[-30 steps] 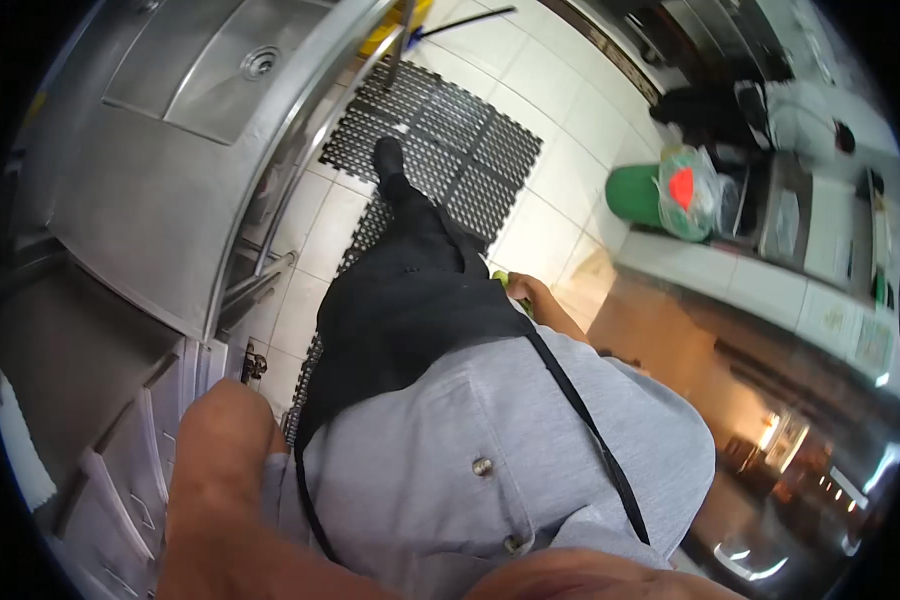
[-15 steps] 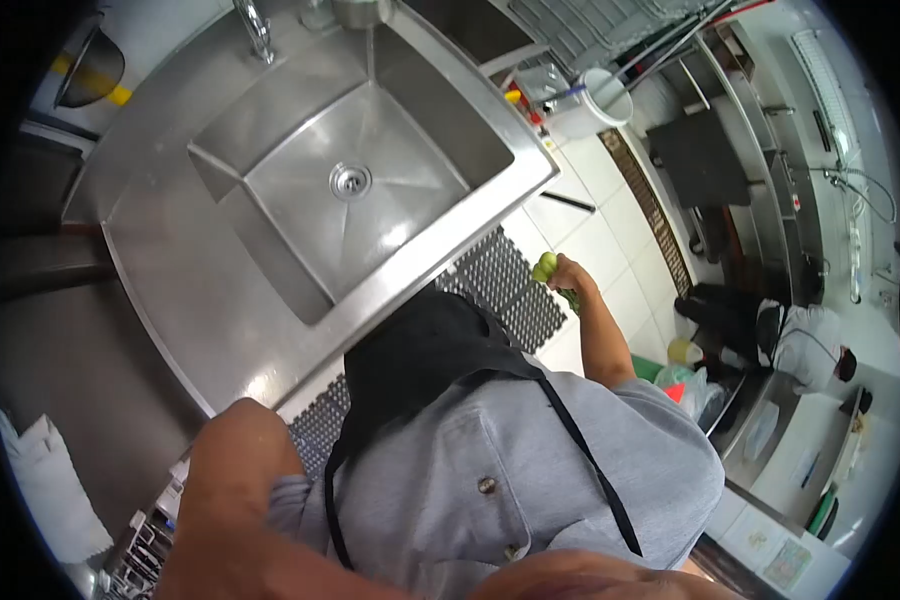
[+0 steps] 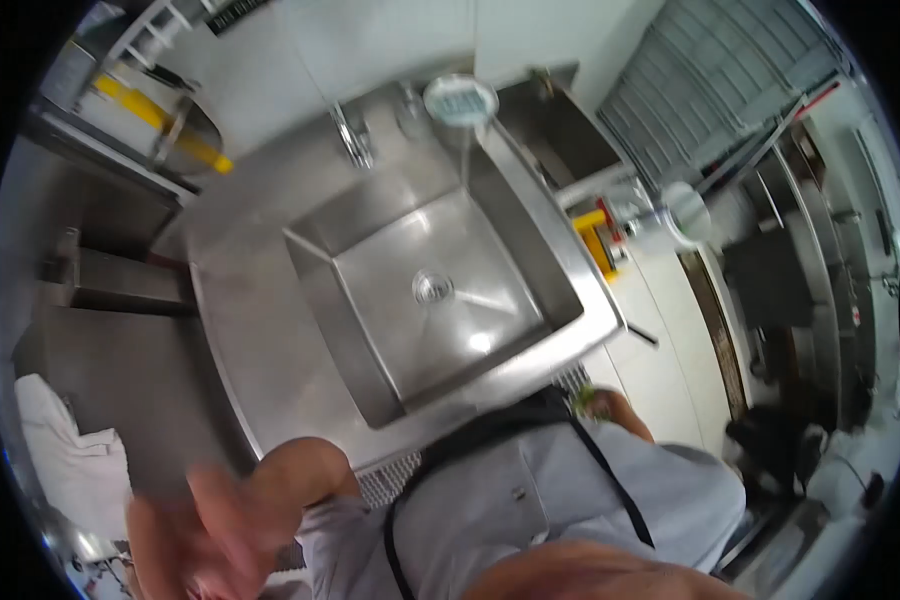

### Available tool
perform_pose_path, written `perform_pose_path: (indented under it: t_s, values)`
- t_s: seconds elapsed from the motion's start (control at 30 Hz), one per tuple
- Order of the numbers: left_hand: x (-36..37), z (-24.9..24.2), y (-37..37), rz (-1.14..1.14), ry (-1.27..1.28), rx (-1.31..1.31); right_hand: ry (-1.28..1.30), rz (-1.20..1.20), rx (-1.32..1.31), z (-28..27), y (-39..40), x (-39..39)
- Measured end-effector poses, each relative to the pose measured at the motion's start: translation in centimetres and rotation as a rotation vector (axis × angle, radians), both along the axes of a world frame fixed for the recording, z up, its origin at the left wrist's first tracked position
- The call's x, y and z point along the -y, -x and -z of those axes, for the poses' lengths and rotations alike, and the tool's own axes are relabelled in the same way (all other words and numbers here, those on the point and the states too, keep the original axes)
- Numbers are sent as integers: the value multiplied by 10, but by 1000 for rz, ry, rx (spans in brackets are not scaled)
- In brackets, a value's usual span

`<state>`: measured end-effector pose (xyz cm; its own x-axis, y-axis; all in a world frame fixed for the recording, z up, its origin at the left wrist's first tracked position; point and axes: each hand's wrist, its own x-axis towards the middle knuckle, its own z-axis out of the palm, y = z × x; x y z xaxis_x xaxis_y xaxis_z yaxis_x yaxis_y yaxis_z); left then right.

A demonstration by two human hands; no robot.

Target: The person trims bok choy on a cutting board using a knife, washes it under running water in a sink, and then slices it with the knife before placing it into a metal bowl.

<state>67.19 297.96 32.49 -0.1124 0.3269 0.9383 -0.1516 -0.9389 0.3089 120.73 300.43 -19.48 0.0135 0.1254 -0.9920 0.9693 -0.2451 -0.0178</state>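
Just past front edge of steel sink (image 3: 410, 335), gripping small green item (image 3: 583, 402) in R hand (image 3: 604, 404), beside black apron (image 3: 495, 422) and twd sink's R front corner; can't make out item well, partly covered by fingers + blurred. At lower L, holding L hand (image 3: 210, 550) up, motion-blurred, loose w/ fingers parted, nr white cloth (image 3: 78, 465). Can also see faucet (image 3: 353, 140) at back rim, round white-rimmed container (image 3: 460, 102) to its R, drain (image 3: 432, 288) in basin, plus white bucket (image 3: 686, 213) and yellow item (image 3: 596, 243) off sink's R side.
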Motion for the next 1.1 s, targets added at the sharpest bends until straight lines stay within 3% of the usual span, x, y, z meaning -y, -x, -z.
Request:
perform_pose_path:
  t_s: [0.13,0.2,0.33,0.4,0.43,0.5,0.53,0.57,0.6,0.67,0.73,0.87,0.93,0.97,1.0,1.03,1.1]
  values:
    - [-57,-32,4,-169,182,7,-40,24,93,4,-47,-39]
    - [-109,-60,4,-525,348,-12,-115,91,98,34,-81,-53]
    - [-193,-117,-18,-852,282,-332,-299,226,49,91,-128,-71]
    - [-231,-136,-49,-785,294,-596,-359,348,-71,74,-124,-65]
    - [-257,-143,-59,-697,336,-734,-413,483,-207,62,-124,-57]
    - [-314,-168,-75,-1168,483,-1155,-549,1014,-927,31,-111,-29]
    - [-359,-179,-56,-1190,485,-1157,-543,1166,-1269,12,-104,-21]
    - [-409,-186,-22,-1207,488,-1161,-538,1223,-1448,-11,-95,-13]
    - [-466,-194,27,-1318,501,-1165,-386,1434,-1495,19,-101,-2]
    - [-509,-196,80,-1444,506,-1165,-469,1400,-1197,22,-100,-2]
    - [-531,-204,92,-1730,809,-993,-523,1306,-914,27,-101,-2]
    - [-579,-206,125,-1479,907,-902,-565,1157,-569,38,-112,10]
    - [-570,-204,119,-1251,1212,-1165,-583,1048,-393,44,-129,35]
    - [-567,-201,109,-1264,1269,-1004,-604,986,-307,46,-139,48]
    - [-561,-214,77,-1274,1279,-1001,-641,912,-215,51,-153,60]
    - [-553,-229,31,-1403,1368,-603,-704,812,-131,57,-169,71]
    - [-540,-221,103,-1394,659,-946,-981,563,18,74,-211,84]
